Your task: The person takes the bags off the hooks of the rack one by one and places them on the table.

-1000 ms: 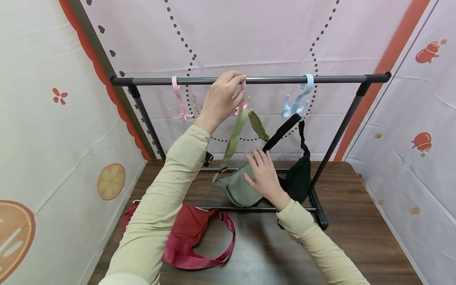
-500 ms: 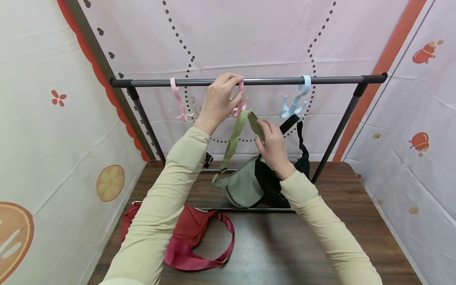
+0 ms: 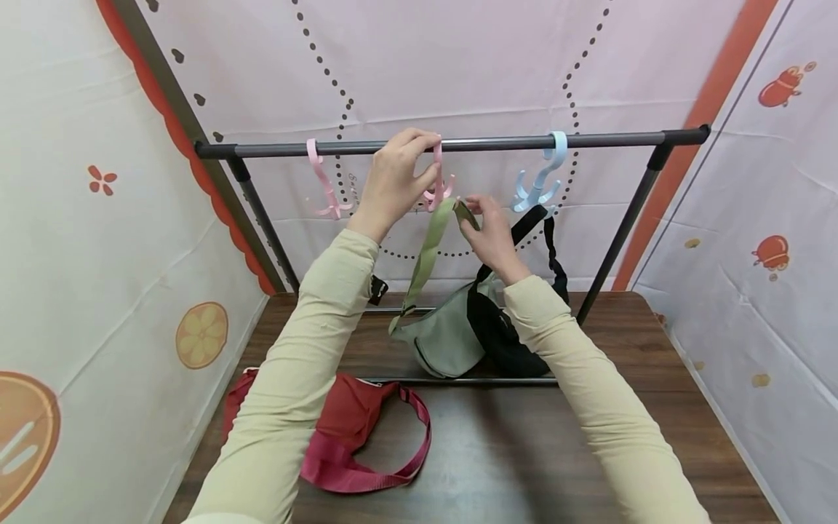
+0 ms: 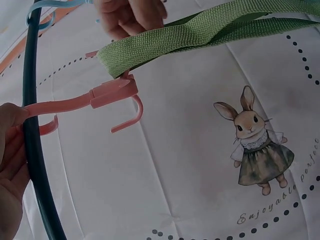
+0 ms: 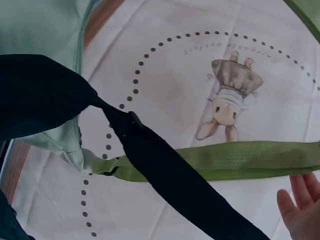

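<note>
In the head view my left hand (image 3: pixel 397 178) is up at the rail, its thumb and fingertips pinching the top of a pink hook (image 4: pixel 75 102). From one prong of that hook hangs the green strap (image 3: pixel 428 251) of a grey-green waist bag (image 3: pixel 445 338), which rests low by the rack's base. My right hand (image 3: pixel 492 233) holds the back part of this strap just under the hook, thumb on one side and fingers on the other. The left wrist view has the right-hand fingers (image 4: pixel 132 17) right at the strap's edge. Part of the bag is hidden behind a black bag.
The black bag (image 3: pixel 504 335) hangs by its strap from a blue hook (image 3: pixel 540 175) on the right. Another pink hook (image 3: pixel 324 182) is on the rail (image 3: pixel 622 140) at left. A red waist bag (image 3: pixel 353 411) lies on the wooden table (image 3: pixel 497 451), partly under my left forearm.
My right hand has risen from in front of the green bag to its strap near the hook. The black bag has swung left toward the green one. My left hand stays at the pink hook.
</note>
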`<act>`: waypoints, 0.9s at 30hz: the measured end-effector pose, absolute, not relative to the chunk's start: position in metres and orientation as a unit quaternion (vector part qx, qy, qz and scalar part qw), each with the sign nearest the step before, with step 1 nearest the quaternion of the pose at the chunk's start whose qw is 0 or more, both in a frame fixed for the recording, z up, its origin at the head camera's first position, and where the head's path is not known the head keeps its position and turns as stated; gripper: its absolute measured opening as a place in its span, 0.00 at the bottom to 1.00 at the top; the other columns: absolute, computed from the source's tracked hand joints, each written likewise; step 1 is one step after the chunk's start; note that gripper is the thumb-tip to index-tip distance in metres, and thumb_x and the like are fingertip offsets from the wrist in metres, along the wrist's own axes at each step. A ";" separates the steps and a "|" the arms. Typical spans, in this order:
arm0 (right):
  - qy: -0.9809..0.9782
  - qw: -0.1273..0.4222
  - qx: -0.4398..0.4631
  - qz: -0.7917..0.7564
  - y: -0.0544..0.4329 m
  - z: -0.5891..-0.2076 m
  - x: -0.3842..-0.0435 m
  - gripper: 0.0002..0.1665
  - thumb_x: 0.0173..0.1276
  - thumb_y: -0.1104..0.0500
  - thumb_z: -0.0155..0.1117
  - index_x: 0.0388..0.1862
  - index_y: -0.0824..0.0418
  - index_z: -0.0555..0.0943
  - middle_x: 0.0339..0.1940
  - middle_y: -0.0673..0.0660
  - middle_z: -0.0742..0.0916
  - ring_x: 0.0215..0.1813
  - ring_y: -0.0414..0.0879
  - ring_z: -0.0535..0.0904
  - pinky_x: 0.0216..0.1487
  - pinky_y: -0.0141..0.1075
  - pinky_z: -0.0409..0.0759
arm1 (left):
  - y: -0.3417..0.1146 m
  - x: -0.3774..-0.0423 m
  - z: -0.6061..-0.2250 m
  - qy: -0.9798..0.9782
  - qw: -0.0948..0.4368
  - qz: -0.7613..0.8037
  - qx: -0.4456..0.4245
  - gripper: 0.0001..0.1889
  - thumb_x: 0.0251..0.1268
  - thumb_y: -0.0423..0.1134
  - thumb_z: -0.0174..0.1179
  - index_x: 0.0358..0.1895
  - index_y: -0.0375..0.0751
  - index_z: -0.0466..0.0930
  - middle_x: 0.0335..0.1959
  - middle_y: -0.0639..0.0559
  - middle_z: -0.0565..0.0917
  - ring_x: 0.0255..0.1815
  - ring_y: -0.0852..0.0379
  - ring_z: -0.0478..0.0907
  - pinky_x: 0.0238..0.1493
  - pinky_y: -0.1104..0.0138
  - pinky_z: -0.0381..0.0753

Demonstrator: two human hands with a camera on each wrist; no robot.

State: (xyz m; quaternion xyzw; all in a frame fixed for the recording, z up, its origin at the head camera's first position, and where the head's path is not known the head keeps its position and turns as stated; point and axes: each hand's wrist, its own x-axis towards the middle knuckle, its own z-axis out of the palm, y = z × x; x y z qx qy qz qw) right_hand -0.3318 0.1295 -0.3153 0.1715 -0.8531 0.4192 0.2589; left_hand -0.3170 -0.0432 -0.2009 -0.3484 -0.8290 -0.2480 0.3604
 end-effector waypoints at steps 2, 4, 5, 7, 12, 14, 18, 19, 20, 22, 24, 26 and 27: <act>-0.851 0.253 0.176 0.427 0.128 -0.319 -0.333 0.15 0.62 0.65 0.55 0.49 0.67 0.74 0.45 0.63 0.80 0.49 0.54 0.75 0.53 0.45 0.71 | -0.044 -0.317 -0.202 -0.829 0.358 -0.251 -0.348 0.14 0.57 0.32 0.58 0.48 0.33 0.78 0.47 0.44 0.80 0.51 0.53 0.75 0.56 0.72 0.69; -0.846 0.259 0.177 0.432 0.127 -0.322 -0.334 0.11 0.62 0.66 0.55 0.44 0.67 0.76 0.40 0.61 0.82 0.45 0.53 0.78 0.51 0.44 0.73 | -0.045 -0.318 -0.203 -0.829 0.356 -0.254 -0.347 0.14 0.58 0.33 0.59 0.48 0.33 0.78 0.47 0.44 0.80 0.51 0.53 0.75 0.55 0.72 0.69; -0.840 0.266 0.179 0.437 0.126 -0.323 -0.334 0.09 0.62 0.66 0.55 0.41 0.67 0.77 0.38 0.61 0.82 0.43 0.53 0.79 0.50 0.44 0.74 | -0.045 -0.318 -0.203 -0.830 0.356 -0.255 -0.346 0.14 0.58 0.33 0.58 0.48 0.33 0.78 0.47 0.44 0.80 0.51 0.53 0.75 0.55 0.72 0.69; -0.830 0.283 0.179 0.446 0.126 -0.325 -0.335 0.06 0.62 0.66 0.55 0.36 0.67 0.78 0.35 0.61 0.83 0.40 0.52 0.80 0.47 0.42 0.76 | -0.045 -0.318 -0.203 -0.830 0.355 -0.258 -0.344 0.14 0.58 0.33 0.58 0.48 0.33 0.78 0.47 0.45 0.80 0.51 0.53 0.75 0.55 0.72 0.69; -0.809 0.330 0.188 0.450 0.130 -0.325 -0.337 0.06 0.60 0.69 0.55 0.32 0.69 0.80 0.31 0.63 0.85 0.34 0.52 0.81 0.39 0.40 0.79 | -0.043 -0.319 -0.202 -0.834 0.347 -0.261 -0.342 0.14 0.59 0.33 0.58 0.49 0.34 0.78 0.47 0.45 0.80 0.51 0.54 0.75 0.56 0.74 0.67; -0.806 0.348 0.195 0.438 0.133 -0.321 -0.336 0.06 0.59 0.70 0.56 0.31 0.70 0.80 0.30 0.63 0.84 0.32 0.52 0.81 0.37 0.40 0.79 | -0.041 -0.319 -0.201 -0.835 0.343 -0.262 -0.342 0.14 0.59 0.34 0.57 0.49 0.34 0.78 0.48 0.45 0.79 0.51 0.54 0.74 0.56 0.74 0.67; -0.803 0.372 0.219 0.411 0.139 -0.308 -0.335 0.07 0.58 0.69 0.57 0.31 0.70 0.82 0.28 0.63 0.84 0.30 0.51 0.80 0.35 0.38 0.80 | -0.041 -0.317 -0.199 -0.837 0.339 -0.265 -0.340 0.14 0.59 0.34 0.58 0.48 0.34 0.78 0.48 0.46 0.80 0.51 0.54 0.74 0.55 0.73 0.68; -0.805 0.372 0.223 0.403 0.140 -0.304 -0.334 0.07 0.59 0.68 0.57 0.32 0.70 0.82 0.28 0.62 0.84 0.31 0.50 0.80 0.36 0.38 0.80 | -0.041 -0.317 -0.198 -0.837 0.339 -0.264 -0.339 0.14 0.59 0.34 0.58 0.48 0.35 0.78 0.48 0.46 0.80 0.51 0.54 0.74 0.55 0.73 0.68; -0.807 0.372 0.228 0.398 0.142 -0.300 -0.333 0.07 0.59 0.68 0.57 0.32 0.70 0.82 0.29 0.62 0.84 0.31 0.50 0.80 0.36 0.38 0.80 | -0.042 -0.316 -0.198 -0.837 0.339 -0.264 -0.339 0.14 0.59 0.34 0.58 0.48 0.35 0.78 0.48 0.46 0.80 0.51 0.54 0.74 0.55 0.73 0.68; -0.815 0.366 0.232 0.384 0.144 -0.293 -0.332 0.08 0.60 0.68 0.57 0.34 0.70 0.82 0.30 0.62 0.84 0.32 0.50 0.80 0.37 0.38 0.80 | -0.043 -0.316 -0.197 -0.838 0.338 -0.261 -0.339 0.14 0.58 0.34 0.58 0.48 0.35 0.78 0.48 0.46 0.80 0.51 0.54 0.75 0.55 0.72 0.68; -0.824 0.360 0.230 0.373 0.146 -0.287 -0.330 0.09 0.61 0.67 0.56 0.35 0.70 0.82 0.32 0.62 0.84 0.33 0.50 0.80 0.38 0.38 0.80 | -0.044 -0.316 -0.196 -0.840 0.337 -0.258 -0.338 0.14 0.59 0.33 0.57 0.49 0.35 0.78 0.48 0.46 0.80 0.51 0.54 0.75 0.55 0.72 0.68; -0.828 0.357 0.229 0.366 0.146 -0.283 -0.328 0.10 0.61 0.68 0.55 0.36 0.70 0.82 0.33 0.63 0.84 0.34 0.50 0.79 0.38 0.38 0.80 | -0.044 -0.316 -0.196 -0.840 0.337 -0.259 -0.338 0.14 0.59 0.33 0.57 0.49 0.35 0.78 0.48 0.46 0.80 0.51 0.54 0.74 0.55 0.72 0.68; -0.830 0.358 0.230 0.361 0.146 -0.281 -0.327 0.10 0.61 0.68 0.55 0.36 0.70 0.82 0.33 0.63 0.84 0.34 0.50 0.80 0.38 0.38 0.80 | -0.044 -0.315 -0.197 -0.840 0.336 -0.260 -0.338 0.14 0.59 0.33 0.57 0.49 0.34 0.78 0.48 0.45 0.80 0.51 0.53 0.75 0.55 0.71 0.69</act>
